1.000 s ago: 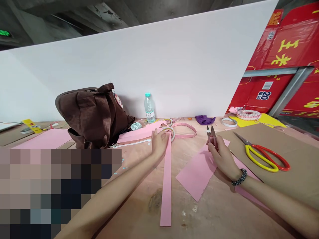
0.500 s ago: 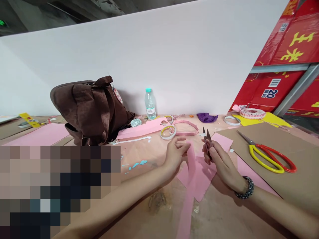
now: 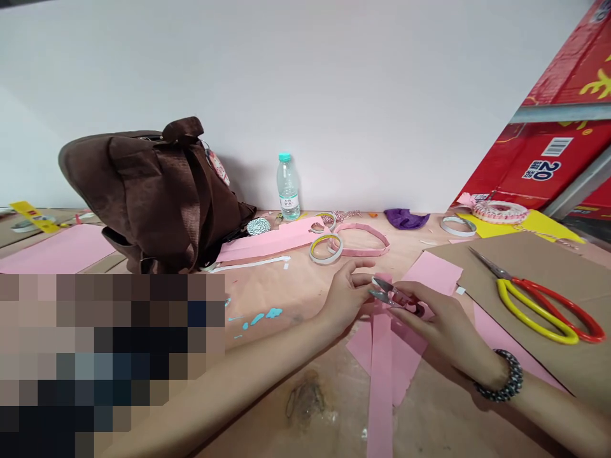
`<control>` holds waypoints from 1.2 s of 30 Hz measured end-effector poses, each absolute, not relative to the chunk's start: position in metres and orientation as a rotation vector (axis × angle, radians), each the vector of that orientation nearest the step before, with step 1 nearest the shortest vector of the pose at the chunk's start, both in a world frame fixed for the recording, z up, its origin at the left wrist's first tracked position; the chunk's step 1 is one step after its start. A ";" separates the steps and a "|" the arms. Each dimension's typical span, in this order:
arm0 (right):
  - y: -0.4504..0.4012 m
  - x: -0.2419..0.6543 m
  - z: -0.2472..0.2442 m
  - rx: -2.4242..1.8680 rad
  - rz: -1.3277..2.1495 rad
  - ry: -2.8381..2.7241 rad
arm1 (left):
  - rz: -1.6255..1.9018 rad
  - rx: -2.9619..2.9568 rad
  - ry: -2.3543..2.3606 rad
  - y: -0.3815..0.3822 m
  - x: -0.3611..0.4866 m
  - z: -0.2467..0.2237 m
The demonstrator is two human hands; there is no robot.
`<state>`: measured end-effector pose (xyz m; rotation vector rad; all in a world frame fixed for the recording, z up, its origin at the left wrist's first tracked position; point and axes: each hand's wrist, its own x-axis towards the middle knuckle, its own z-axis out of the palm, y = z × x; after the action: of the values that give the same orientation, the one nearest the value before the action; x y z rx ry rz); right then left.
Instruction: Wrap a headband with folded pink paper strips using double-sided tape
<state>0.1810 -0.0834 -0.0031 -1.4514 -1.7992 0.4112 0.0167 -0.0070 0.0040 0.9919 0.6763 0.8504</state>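
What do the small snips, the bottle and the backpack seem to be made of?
Snips: probably steel, given the grey, shiny pointed blades.
Bottle: likely thin clear plastic; see-through body, glossy teal cap.
Backpack: matte brown fabric, perhaps nylon or canvas, judging by its soft folds and creases.

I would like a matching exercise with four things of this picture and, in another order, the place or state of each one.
Column 1
1. Brown fabric backpack
2. Clear plastic bottle with turquoise cap
3. Large metal scissors with red and yellow handles
4. Small metal snips

Column 2
A. Lying on the flat brown cardboard
B. Upright, in front of the plain white wall
C. In the right hand, blades apart
D. On the table, left of the bottle

Right pairs: 1-D, 2-B, 3-A, 4-C
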 end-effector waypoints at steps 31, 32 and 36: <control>-0.072 0.199 -0.007 -1.481 0.541 -1.714 | 0.836 0.946 0.613 -0.001 0.019 0.006; -0.072 0.199 -0.007 -1.481 0.551 -1.706 | 0.837 0.941 0.609 -0.001 0.019 0.007; -0.072 0.199 -0.005 -1.473 0.571 -1.693 | 0.845 0.935 0.611 -0.002 0.019 0.009</control>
<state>0.1991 -0.0723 -0.0053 -1.4726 -1.6926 0.5713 0.0189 -0.0017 0.0093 0.9349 0.6105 0.8447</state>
